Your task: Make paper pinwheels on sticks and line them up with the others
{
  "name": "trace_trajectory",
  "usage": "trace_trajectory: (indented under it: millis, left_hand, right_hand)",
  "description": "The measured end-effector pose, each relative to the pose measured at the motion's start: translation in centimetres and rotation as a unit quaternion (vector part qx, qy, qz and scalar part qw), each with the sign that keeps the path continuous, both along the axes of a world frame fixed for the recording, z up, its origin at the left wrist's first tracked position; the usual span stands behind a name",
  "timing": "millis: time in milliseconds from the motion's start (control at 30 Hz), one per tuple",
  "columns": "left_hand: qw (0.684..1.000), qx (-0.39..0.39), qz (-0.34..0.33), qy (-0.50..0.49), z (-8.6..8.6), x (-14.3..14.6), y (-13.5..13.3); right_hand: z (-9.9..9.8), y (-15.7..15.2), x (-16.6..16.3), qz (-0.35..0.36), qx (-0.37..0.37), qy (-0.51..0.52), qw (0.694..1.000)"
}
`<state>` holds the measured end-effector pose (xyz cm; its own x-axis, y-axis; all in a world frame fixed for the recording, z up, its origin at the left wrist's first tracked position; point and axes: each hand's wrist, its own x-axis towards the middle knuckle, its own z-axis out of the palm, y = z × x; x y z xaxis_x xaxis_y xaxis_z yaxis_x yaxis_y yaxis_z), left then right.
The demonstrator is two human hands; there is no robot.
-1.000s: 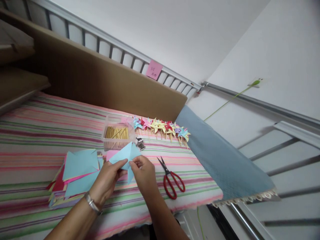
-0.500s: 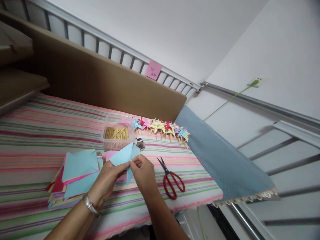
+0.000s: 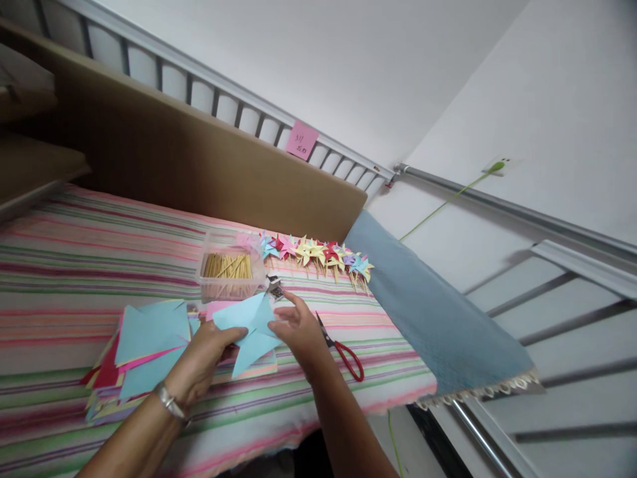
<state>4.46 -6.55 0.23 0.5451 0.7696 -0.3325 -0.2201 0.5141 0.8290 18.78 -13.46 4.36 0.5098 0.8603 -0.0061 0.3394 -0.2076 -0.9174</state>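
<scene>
Thumb on top, my left hand (image 3: pixel 203 357) grips a light blue paper pinwheel (image 3: pixel 256 322) by its left side; the fingers beneath are partly hidden. The blades are folded in toward the middle. At its right edge is my right hand (image 3: pixel 304 337), thumb and index finger spread apart, the thumb by the paper. Red-handled scissors (image 3: pixel 351 362) lie to the right, partly covered by that hand and forearm. Under and behind the pinwheel some pink paper (image 3: pixel 217 307) shows. A stack of coloured paper squares (image 3: pixel 152 335), slit at the corners, lies left of my left hand.
A clear plastic box (image 3: pixel 231 290) holds many thin wooden sticks (image 3: pixel 229 265). Several finished pinwheels on sticks (image 3: pixel 311 251) lie in a row at the back. A small silver-and-black item (image 3: pixel 275 287) sits beside the box. Cardboard (image 3: pixel 239 169) stands behind the striped cloth (image 3: pixel 119 265).
My right hand has let go of the paper's centre and spread its fingers at the right edge. The pinwheel now lies flatter and more opened out. The view has shifted slightly.
</scene>
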Motion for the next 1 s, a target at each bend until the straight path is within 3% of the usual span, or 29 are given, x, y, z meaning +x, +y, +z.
trace_trajectory:
  millis: [67, 133, 400, 600, 800, 900, 1000]
  left_hand:
    - [1.0, 0.009, -0.021, 0.01, -0.1, -0.1, -0.1]
    - [0.999, 0.018, -0.032, 0.023, -0.2, -0.2, -0.2]
    - [0.999, 0.034, -0.017, 0.005, -0.6, 0.0, -0.4]
    - [0.996, 0.018, -0.041, -0.082, -0.7, 0.2, -0.4]
    - [0.997, 0.004, -0.036, -0.074, -0.7, 0.2, -0.3]
    - [0.998, 0.003, -0.026, -0.063, -0.3, -0.2, 0.0]
    - [0.998, 0.012, -0.014, -0.054, -0.1, -0.8, 0.8]
  right_hand:
    - [-0.4, 0.3, 0.0, 0.061, -0.03, 0.113, 0.991]
    - [-0.9, 0.6, -0.3, 0.09, -0.028, 0.158, 0.983]
    - [-1.2, 0.8, -1.3, 0.05, 0.034, 0.117, 0.991]
    - [-1.4, 0.7, -2.2, 0.011, 0.092, 0.162, 0.983]
    - [-1.7, 0.9, -2.9, 0.017, 0.095, 0.178, 0.979]
    - [-1.9, 0.2, -2.7, 0.004, 0.088, 0.113, 0.99]
    - [-2.3, -1.6, -2.2, 0.005, 0.124, -0.105, 0.987]
